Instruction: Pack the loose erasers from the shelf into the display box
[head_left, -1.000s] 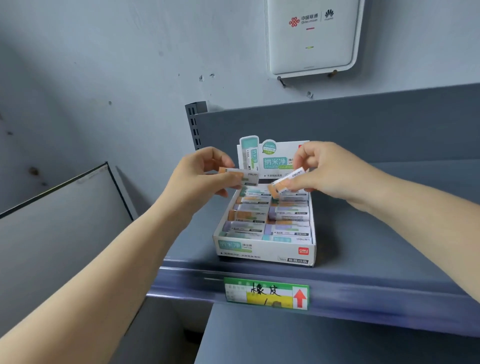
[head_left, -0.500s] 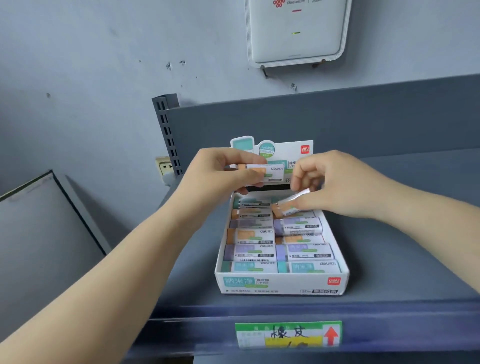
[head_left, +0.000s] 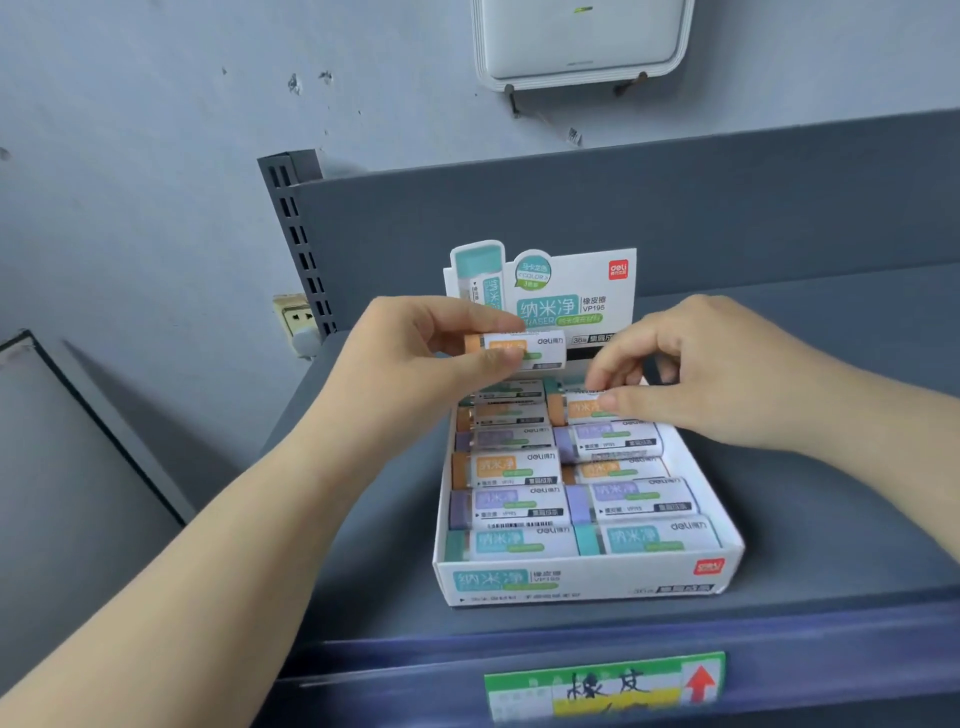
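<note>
Presently an orange eraser (head_left: 519, 349) is pinched between the thumb and curled fingers of the left hand (head_left: 415, 358), held level in the air above the back of the display box (head_left: 582, 579) and in front of its upright header card (head_left: 571, 291). A second orange eraser (head_left: 574, 408) is gripped by the right hand (head_left: 711, 374), whose thumb and fingertips are closed on its paper sleeve; this eraser is lowered into the right-hand column near the back of the box, though it cannot be told whether it is fully seated. The two hands are kept near each other, apart, over the rear rows.

The box is filled with erasers laid crosswise in two columns: teal ones (head_left: 644, 538) at the front, purple ones (head_left: 519, 506) behind them, then orange and purple rows further back. The box is set on a grey shelf (head_left: 831, 519), just behind the shelf's front edge, where a green and yellow price label (head_left: 605, 686) with a red arrow is fixed. A slotted upright (head_left: 296, 234) is seen at the shelf's left rear corner, a wall socket (head_left: 293, 314) just beside it, and a white wall-mounted unit (head_left: 582, 41) above on the grey wall.
</note>
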